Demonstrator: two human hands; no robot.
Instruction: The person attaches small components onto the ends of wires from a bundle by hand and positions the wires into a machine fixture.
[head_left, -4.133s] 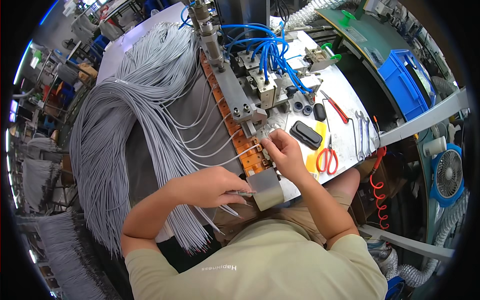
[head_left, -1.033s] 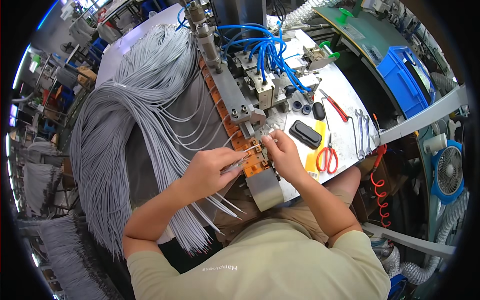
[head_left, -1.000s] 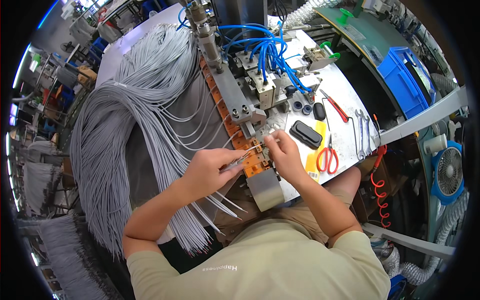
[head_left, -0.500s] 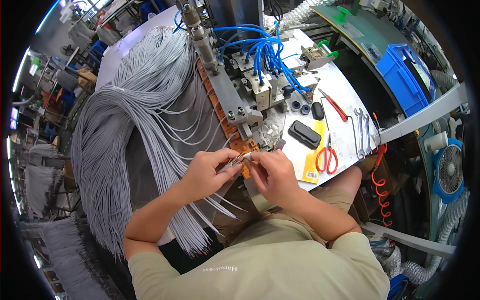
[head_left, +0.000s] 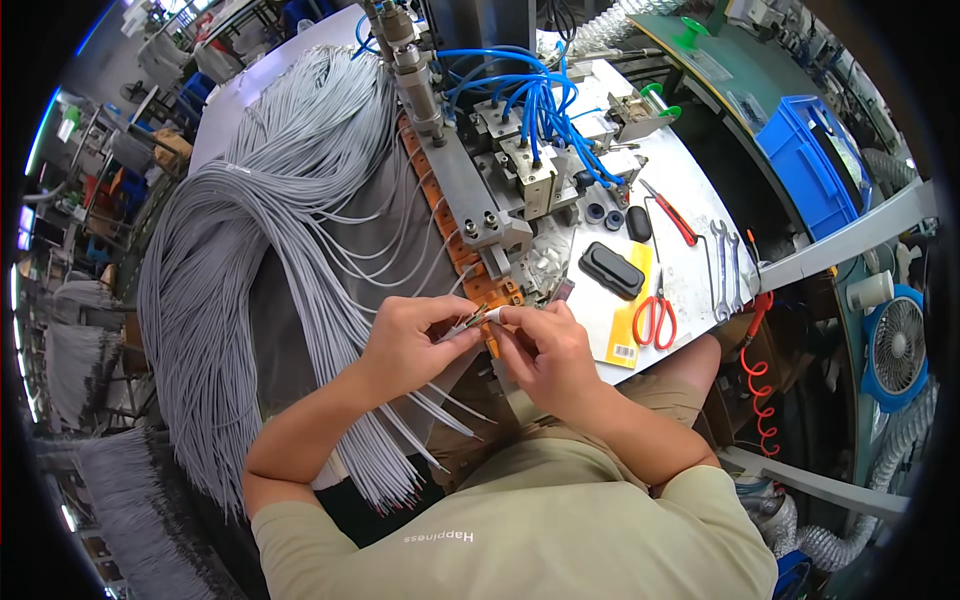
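Observation:
Pinched between the thumb and fingers of my left hand (head_left: 408, 340) is the end of a grey cable (head_left: 455, 331), its thin coloured wires fanned out. My right hand (head_left: 548, 352) meets it from the right, thumb and forefinger closed on a small white piece (head_left: 493, 314) at the wire tips. Fingers hide most of that piece, so its kind does not show. Both hands are just in front of an orange rail (head_left: 489, 290) of a machine. A thick bundle of grey cables (head_left: 230, 250) hangs over the table to the left, with loose ends below my left wrist.
The machine (head_left: 530, 180) with blue air tubes stands ahead. On the white table to the right lie a black case (head_left: 611, 270), red-handled scissors (head_left: 656, 318), a red knife (head_left: 672, 215) and wrenches (head_left: 724, 265). A blue bin (head_left: 805, 165) and a fan (head_left: 896, 345) are farther right.
The view has shifted slightly, so the machine sits a little more to the right. My hands keep nearly the same place, and the coloured wires show more plainly between them.

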